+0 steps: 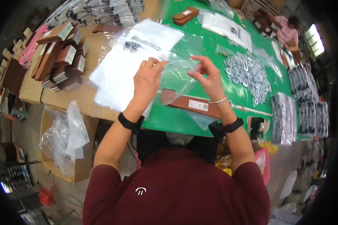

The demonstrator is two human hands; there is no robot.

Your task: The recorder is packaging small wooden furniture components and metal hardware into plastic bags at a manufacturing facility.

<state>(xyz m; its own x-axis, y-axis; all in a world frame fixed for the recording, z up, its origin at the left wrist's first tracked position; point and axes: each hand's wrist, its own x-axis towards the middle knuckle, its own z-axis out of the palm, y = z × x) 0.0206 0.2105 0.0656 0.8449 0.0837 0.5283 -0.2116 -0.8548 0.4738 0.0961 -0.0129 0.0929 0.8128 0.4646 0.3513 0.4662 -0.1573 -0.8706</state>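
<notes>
A clear plastic bag [178, 77] spans the space between my hands, above the green table. My left hand [149, 77] is closed in a pinch on the bag's left edge. My right hand [209, 77] is beside the bag's right side, thumb and index finger apart; whether they touch the film is hard to see. Just below the bag lies a reddish-brown strip [176, 101] with a white label, partly under the film. Under and beyond my left hand spreads a stack of white printed plastic bags [120, 67].
At right is a heap of small shiny metal pieces [248, 75]. Wrapped packs [283, 116] line the right edge. Brown bundles [60, 56] are stacked left, above a cardboard box [82, 161] of plastic film. A phone [256, 127] lies near the front edge. Another person [287, 32] works far right.
</notes>
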